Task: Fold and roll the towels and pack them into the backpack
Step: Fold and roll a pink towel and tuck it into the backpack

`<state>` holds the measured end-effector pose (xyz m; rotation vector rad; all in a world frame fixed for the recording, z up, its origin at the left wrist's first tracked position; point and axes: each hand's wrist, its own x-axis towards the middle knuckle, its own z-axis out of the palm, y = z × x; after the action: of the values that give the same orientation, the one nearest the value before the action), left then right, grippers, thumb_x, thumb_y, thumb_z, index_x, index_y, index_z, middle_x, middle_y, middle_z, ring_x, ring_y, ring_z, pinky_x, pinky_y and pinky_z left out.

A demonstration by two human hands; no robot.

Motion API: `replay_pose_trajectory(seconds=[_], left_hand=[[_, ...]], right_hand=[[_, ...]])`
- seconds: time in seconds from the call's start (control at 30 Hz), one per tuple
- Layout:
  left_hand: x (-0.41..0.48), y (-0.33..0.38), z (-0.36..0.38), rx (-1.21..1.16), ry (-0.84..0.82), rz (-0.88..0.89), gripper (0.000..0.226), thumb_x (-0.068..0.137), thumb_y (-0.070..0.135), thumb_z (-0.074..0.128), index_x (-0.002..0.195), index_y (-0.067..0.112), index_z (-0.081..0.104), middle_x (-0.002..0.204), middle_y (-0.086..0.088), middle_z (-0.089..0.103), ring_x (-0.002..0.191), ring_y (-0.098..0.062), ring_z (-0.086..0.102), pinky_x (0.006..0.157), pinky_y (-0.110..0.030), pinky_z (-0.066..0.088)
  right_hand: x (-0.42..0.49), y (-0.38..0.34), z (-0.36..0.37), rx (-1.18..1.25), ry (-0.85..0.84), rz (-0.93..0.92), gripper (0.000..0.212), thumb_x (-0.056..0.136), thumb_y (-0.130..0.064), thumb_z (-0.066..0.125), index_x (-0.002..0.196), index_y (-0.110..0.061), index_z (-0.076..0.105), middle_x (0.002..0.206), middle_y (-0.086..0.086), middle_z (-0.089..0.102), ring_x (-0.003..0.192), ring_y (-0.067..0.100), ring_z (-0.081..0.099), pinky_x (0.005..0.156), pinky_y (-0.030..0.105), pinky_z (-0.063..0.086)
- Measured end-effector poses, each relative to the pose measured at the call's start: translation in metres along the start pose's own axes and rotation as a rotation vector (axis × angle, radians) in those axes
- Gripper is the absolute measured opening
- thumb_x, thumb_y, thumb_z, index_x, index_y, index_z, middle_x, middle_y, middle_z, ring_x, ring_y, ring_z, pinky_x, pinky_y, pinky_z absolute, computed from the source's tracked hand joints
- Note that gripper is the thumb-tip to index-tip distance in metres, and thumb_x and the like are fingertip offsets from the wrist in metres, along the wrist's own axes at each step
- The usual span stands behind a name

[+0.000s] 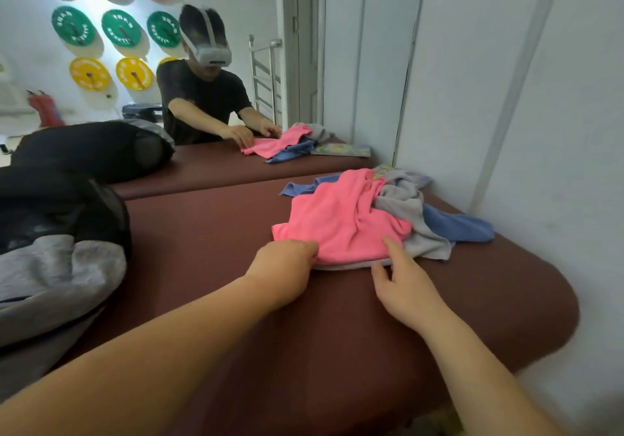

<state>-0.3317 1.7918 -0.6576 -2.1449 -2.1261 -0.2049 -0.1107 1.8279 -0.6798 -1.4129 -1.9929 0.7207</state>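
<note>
Reaching into the heap right of centre, both arms are out over the maroon counter [219, 250]. The left grip [287, 263] has its fingers curled onto the near left corner of the pink towel [341, 219]. It's pinching the hem as far as I can make out, with the fingertips tucked out of sight. The right grip [405, 283] is loose and spread, index finger laid straight on that same near edge, thumb out to the side, holding nothing.

So where are we? Right at the start, I'd say. The pink towel is on top, crumpled, with the grey towel [405, 206] and the blue towel [456, 226] bunched under and behind it toward the right of the frame. None is folded and none is rolled. The backpack [60, 250] slumps at the left edge of the frame, well apart from the heap, and I can't tell whether anything is inside. All the folding, rolling and packing looks left to do.

Room? There's plenty of bare counter mid-frame between backpack and heap, good for spreading a towel flat. It's tighter on the right: the heap sits near the wall [540, 131], the blue towel lies close to the counter's rounded edge, and the mirror [135, 64] closes off the far side.
</note>
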Motion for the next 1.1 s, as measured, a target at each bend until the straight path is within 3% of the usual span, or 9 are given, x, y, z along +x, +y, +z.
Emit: replay_pose_trajectory(seconds=[0.17, 0.43, 0.5, 0.6, 0.67, 0.77, 0.83, 0.97, 1.1], left_hand=[[-0.058, -0.041, -0.033, 0.226, -0.107, 0.115, 0.008, 0.102, 0.028, 0.045, 0.108, 0.024, 0.047, 0.101, -0.006, 0.064, 0.095, -0.035, 0.064, 0.068, -0.041, 0.044], [-0.171, -0.081, -0.089, 0.188, -0.434, 0.17, 0.025, 0.095, 0.048, 0.048, 0.098, 0.025, 0.057, 0.094, -0.001, 0.067, 0.084, -0.023, 0.062, 0.068, -0.035, 0.043], [-0.185, -0.088, -0.096, -0.102, -0.458, 0.105, 0.026, 0.095, 0.051, 0.053, 0.092, 0.027, 0.063, 0.082, 0.007, 0.067, 0.072, -0.012, 0.059, 0.071, -0.031, 0.05], [-0.179, -0.112, -0.077, -0.204, -0.158, -0.03, 0.031, 0.095, 0.05, 0.053, 0.084, 0.024, 0.066, 0.068, 0.012, 0.062, 0.066, -0.008, 0.057, 0.07, -0.031, 0.051], [-0.167, -0.13, -0.056, -0.227, -0.021, -0.197, 0.032, 0.09, 0.051, 0.056, 0.087, 0.023, 0.072, 0.076, 0.014, 0.069, 0.074, -0.006, 0.064, 0.074, -0.031, 0.054], [-0.149, -0.137, -0.031, -0.313, -0.004, -0.422, 0.041, 0.087, 0.057, 0.064, 0.078, 0.017, 0.071, 0.074, 0.003, 0.071, 0.073, -0.016, 0.067, 0.072, -0.035, 0.056], [-0.14, -0.136, -0.021, -0.365, 0.009, -0.509, 0.046, 0.081, 0.06, 0.07, 0.075, 0.015, 0.068, 0.073, 0.001, 0.069, 0.072, -0.019, 0.066, 0.071, -0.037, 0.056], [-0.133, -0.129, -0.018, -0.613, 0.041, -0.541, 0.03, 0.078, 0.04, 0.082, 0.077, 0.014, 0.067, 0.071, 0.004, 0.065, 0.067, -0.015, 0.059, 0.064, -0.03, 0.051], [-0.139, -0.108, -0.049, -0.875, 0.16, -0.41, 0.018, 0.085, 0.023, 0.079, 0.083, 0.011, 0.066, 0.072, 0.002, 0.063, 0.065, -0.01, 0.054, 0.061, -0.028, 0.047]], right_hand=[[-0.001, -0.006, 0.005, -0.128, -0.025, -0.042, 0.066, 0.098, -0.03, 0.059, 0.157, -0.014, 0.034, 0.157, 0.008, 0.042, 0.133, 0.029, 0.052, 0.113, 0.037, 0.039], [-0.006, -0.021, 0.014, -0.349, -0.051, 0.085, 0.065, 0.088, -0.035, 0.052, 0.15, -0.017, 0.043, 0.168, 0.016, 0.015, 0.149, 0.037, 0.029, 0.117, 0.047, 0.036], [-0.011, -0.03, 0.016, -0.338, 0.014, 0.022, 0.06, 0.083, -0.025, 0.054, 0.143, -0.017, 0.054, 0.162, 0.012, 0.03, 0.145, 0.035, 0.037, 0.112, 0.046, 0.041], [-0.025, -0.055, 0.031, -0.343, 0.185, -0.226, 0.032, 0.085, -0.023, 0.056, 0.112, -0.018, 0.072, 0.126, 0.004, 0.064, 0.117, 0.03, 0.058, 0.093, 0.042, 0.05], [-0.038, -0.075, 0.046, -0.257, 0.082, -0.373, 0.026, 0.088, -0.035, 0.05, 0.096, -0.022, 0.071, 0.098, -0.006, 0.067, 0.097, 0.02, 0.062, 0.084, 0.038, 0.051], [-0.053, -0.088, 0.064, -0.244, -0.157, -0.472, 0.037, 0.088, -0.051, 0.046, 0.097, -0.027, 0.073, 0.093, -0.013, 0.065, 0.091, 0.011, 0.06, 0.081, 0.034, 0.052], [-0.057, -0.085, 0.069, -0.341, -0.107, -0.541, 0.033, 0.089, -0.05, 0.048, 0.086, -0.027, 0.072, 0.081, -0.011, 0.063, 0.084, 0.014, 0.058, 0.074, 0.034, 0.05], [-0.057, -0.094, 0.058, -0.265, -0.025, -0.416, 0.026, 0.094, -0.043, 0.059, 0.075, -0.026, 0.062, 0.058, -0.008, 0.055, 0.063, 0.013, 0.054, 0.061, 0.033, 0.04], [-0.06, -0.102, 0.043, -0.308, 0.012, -0.35, 0.019, 0.096, -0.046, 0.057, 0.095, -0.031, 0.069, 0.075, -0.009, 0.067, 0.083, 0.02, 0.067, 0.07, 0.036, 0.051]])
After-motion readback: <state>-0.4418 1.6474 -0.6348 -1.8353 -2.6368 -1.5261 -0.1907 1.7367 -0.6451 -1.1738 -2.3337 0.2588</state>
